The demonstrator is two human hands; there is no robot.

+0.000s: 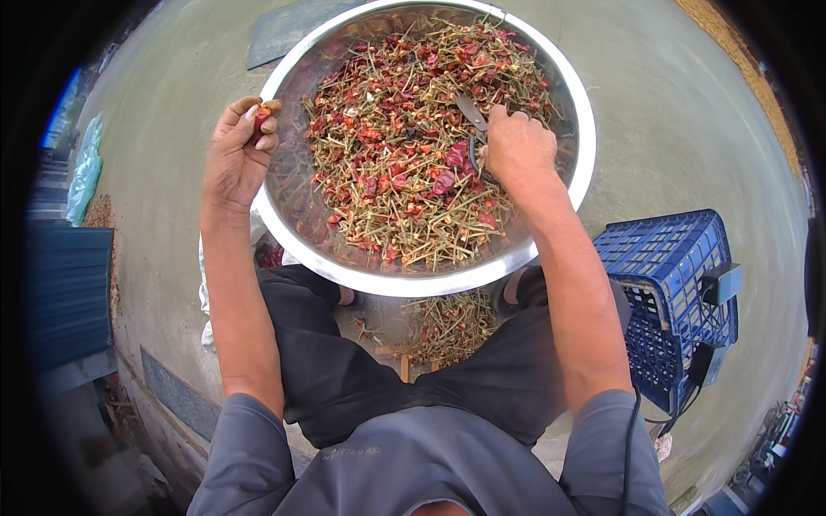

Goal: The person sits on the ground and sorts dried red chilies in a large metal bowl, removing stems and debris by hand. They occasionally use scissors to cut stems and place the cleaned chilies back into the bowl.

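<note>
A wide stainless-steel basin sits in front of me, heaped with cut dried chili stems and red chili scraps. Between the thumb and fingers of my left hand is a dark red dried chili piece, held at the basin's left rim. My right hand grips the handles of a pair of scissors over the right part of the heap. The blades point up and to the left, and part of the handles is hidden by my fingers. Larger red chili pieces lie just left of that hand.
A blue plastic crate with small boxes and cables stands at my right. More stems are piled on the floor between my feet. A white sack with red chilies is by my left leg. A grey board lies beyond the basin.
</note>
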